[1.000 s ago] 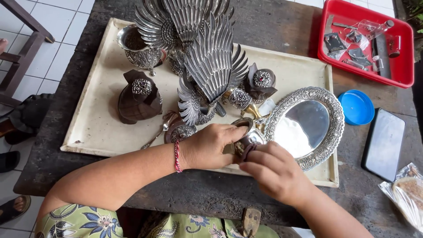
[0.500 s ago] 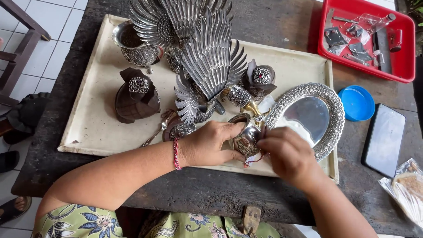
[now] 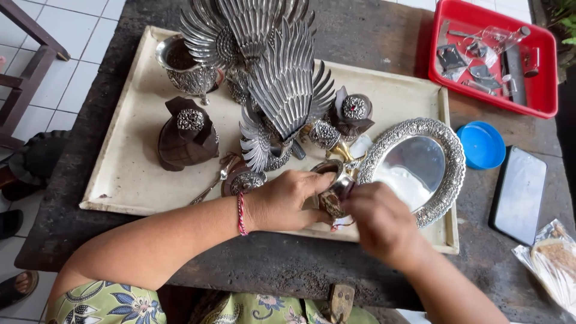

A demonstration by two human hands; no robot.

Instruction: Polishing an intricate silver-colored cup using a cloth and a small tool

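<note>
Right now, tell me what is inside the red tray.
The red tray at the top right holds several small grey metal pieces and tools, with a dark bar lying along its right side. What lies beneath them is covered.

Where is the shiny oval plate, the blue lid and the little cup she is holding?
oval plate (image 3: 414, 168), head view, on its smooth middle.
blue lid (image 3: 482, 145), head view, on its centre.
little cup (image 3: 333, 186), head view, on its side.

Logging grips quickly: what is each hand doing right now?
Left hand: closed around a small silver cup.
Right hand: fingers closed at the same cup; blurred.
</note>
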